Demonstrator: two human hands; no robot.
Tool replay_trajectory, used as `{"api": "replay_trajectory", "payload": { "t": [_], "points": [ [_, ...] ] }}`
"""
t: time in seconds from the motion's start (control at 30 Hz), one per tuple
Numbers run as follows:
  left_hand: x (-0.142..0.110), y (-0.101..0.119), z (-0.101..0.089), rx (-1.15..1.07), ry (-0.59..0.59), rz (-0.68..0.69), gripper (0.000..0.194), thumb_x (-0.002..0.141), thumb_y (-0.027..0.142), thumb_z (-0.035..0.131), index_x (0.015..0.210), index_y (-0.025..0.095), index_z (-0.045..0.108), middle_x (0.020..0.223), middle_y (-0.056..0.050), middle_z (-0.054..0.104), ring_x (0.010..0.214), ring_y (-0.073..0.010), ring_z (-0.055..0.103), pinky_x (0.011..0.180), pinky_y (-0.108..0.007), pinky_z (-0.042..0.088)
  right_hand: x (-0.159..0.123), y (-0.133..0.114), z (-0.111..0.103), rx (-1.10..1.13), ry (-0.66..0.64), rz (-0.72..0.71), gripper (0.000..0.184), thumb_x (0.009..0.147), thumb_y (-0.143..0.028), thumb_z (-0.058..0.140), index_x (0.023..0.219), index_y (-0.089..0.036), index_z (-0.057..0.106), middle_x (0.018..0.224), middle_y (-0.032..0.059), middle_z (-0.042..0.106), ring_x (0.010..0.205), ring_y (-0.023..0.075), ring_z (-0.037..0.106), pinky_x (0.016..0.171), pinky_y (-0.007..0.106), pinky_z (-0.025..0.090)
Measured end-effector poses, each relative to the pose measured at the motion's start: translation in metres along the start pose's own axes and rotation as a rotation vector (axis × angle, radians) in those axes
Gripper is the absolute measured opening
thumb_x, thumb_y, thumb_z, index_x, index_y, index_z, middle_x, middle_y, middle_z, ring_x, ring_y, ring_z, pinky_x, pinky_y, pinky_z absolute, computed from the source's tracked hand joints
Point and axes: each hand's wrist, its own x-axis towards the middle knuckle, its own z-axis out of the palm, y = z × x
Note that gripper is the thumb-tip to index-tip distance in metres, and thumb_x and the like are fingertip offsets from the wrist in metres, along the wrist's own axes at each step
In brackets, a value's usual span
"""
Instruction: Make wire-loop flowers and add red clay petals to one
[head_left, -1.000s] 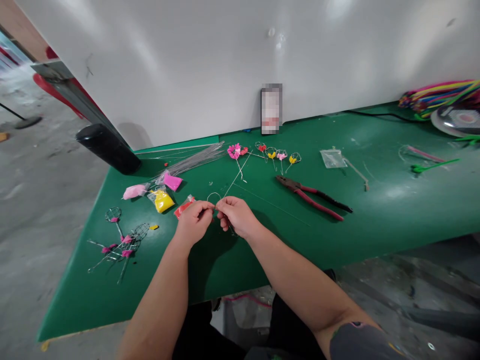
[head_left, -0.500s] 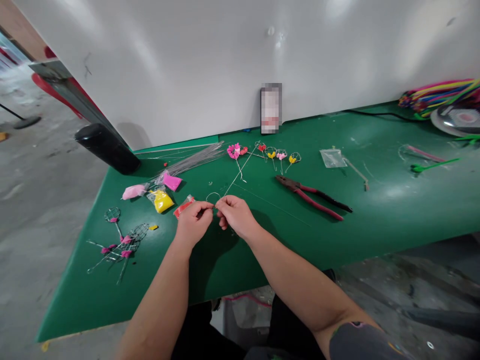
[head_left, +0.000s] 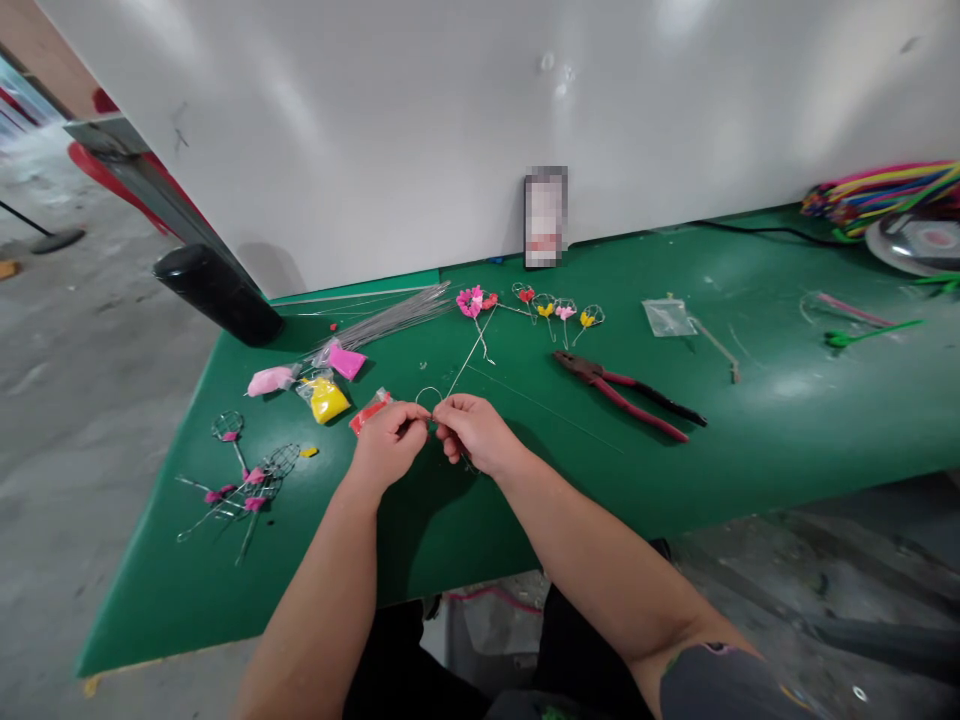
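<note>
Between both hands (head_left: 433, 428) — a wire loop (head_left: 429, 391) (thin).

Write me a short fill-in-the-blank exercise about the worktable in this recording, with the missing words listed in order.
The left hand and the right hand are both pinching a thin metal ____. The pliers lie to the person's ____ of both hands. The plastic bag nearest the left hand holds ____ material. The colour of the tabletop is ____.

Missing words: wire; right; red; green.
</note>
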Motion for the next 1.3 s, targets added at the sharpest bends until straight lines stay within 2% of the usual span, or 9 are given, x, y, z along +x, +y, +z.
{"api": "replay_trajectory", "payload": {
  "t": [0.17, 0.4, 0.57, 0.83, 1.3],
  "points": [
    [0.0006, 0.0012, -0.0014, -0.014, -0.046, -0.036, 0.018, 0.067, 0.014, 0.046, 0.068, 0.018, 0.063, 0.064, 0.001, 0.065, 0.056, -0.0098, 0.056, 0.056, -0.021, 0.045, 0.0019, 0.0000, -0.0028, -0.009, -0.026, 0.036, 0.016, 0.075, -0.013, 0.047, 0.059, -0.018, 0.045, 0.042, -0.0081, 0.048, 0.028, 0.0047, 0.041, 0.025, 0.015, 0.031],
    [0.0023, 0.0069, -0.0014, -0.154, -0.062, -0.225, 0.015, 0.066, 0.017, 0.049, 0.068, 0.017, 0.063, 0.059, 0.002, 0.063, 0.048, -0.0090, 0.056, 0.048, -0.020, 0.045, 0.0019, 0.0011, -0.0020, -0.050, 0.026, -0.045, 0.015, 0.075, -0.014, 0.048, 0.060, -0.017, 0.047, 0.043, -0.0079, 0.048, 0.029, 0.0049, 0.044, 0.027, 0.015, 0.034],
    [0.0034, 0.0090, -0.0015, -0.253, -0.077, -0.282, 0.014, 0.065, 0.017, 0.050, 0.070, 0.017, 0.063, 0.057, 0.002, 0.063, 0.049, -0.0105, 0.058, 0.050, -0.021, 0.048, 0.0016, 0.0015, -0.0002, -0.065, 0.072, -0.082, 0.015, 0.075, -0.015, 0.048, 0.061, -0.017, 0.047, 0.044, -0.0078, 0.048, 0.029, 0.0043, 0.044, 0.027, 0.015, 0.034],
    [0.0023, 0.0091, -0.0015, -0.193, -0.077, -0.239, 0.016, 0.066, 0.016, 0.047, 0.071, 0.018, 0.062, 0.060, 0.002, 0.064, 0.051, -0.0102, 0.058, 0.053, -0.021, 0.047, 0.0014, 0.0019, 0.0010, -0.085, 0.075, -0.081, 0.014, 0.075, -0.015, 0.048, 0.061, -0.017, 0.047, 0.044, -0.0079, 0.048, 0.029, 0.0043, 0.044, 0.027, 0.015, 0.034],
    [-0.0001, 0.0015, -0.0027, -0.110, -0.126, -0.104, 0.016, 0.067, 0.016, 0.045, 0.068, 0.019, 0.060, 0.062, 0.001, 0.063, 0.058, -0.0117, 0.058, 0.056, -0.023, 0.046, 0.0025, -0.0010, -0.0067, -0.008, -0.085, 0.080, 0.017, 0.075, -0.014, 0.047, 0.059, -0.018, 0.045, 0.040, -0.0083, 0.048, 0.025, 0.0044, 0.039, 0.025, 0.015, 0.029]
  ]
}}
